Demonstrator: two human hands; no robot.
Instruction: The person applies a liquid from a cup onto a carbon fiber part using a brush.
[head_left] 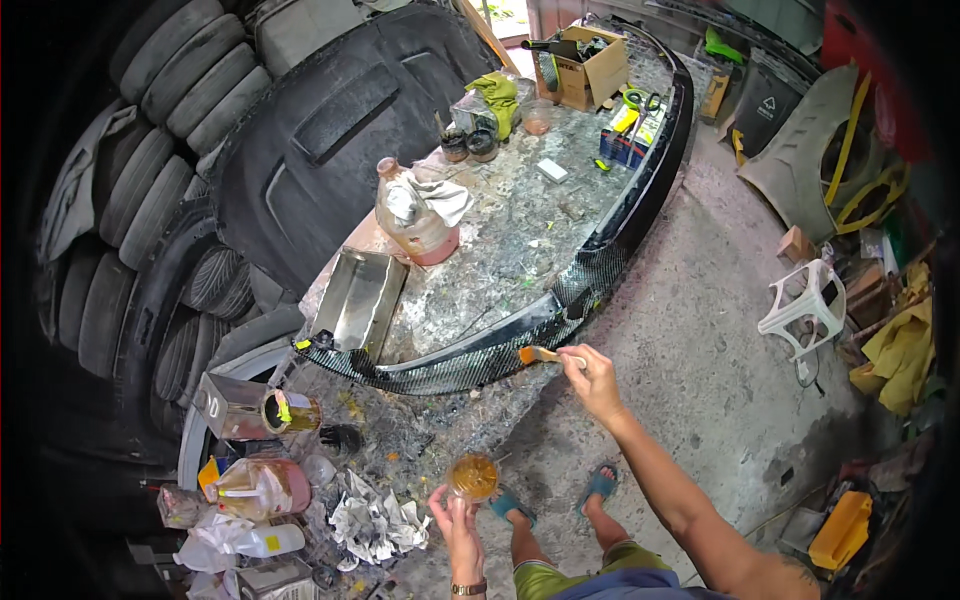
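Note:
My right hand (pixel 593 380) is closed round the wooden handle of a paintbrush (pixel 541 354). The brush's orange-stained bristles are at the front of a long curved strip with a black woven, carbon-fibre look (pixel 450 374); whether they touch it I cannot tell. This strip runs along the near and right edges of the worktable (pixel 500 290). Lower down, my left hand (pixel 458 530) grips a clear cup (pixel 473 477) of amber liquid, with a thin stick showing at its rim.
On the table are a metal tray (pixel 362 290), a large jug (pixel 415 220) draped with a cloth, and a cardboard box (pixel 590 75). Cans, bottles and crumpled paper (pixel 375 520) crowd the lower left. Tyres (pixel 150 180) are stacked at left. A white stool (pixel 808 308) stands at right.

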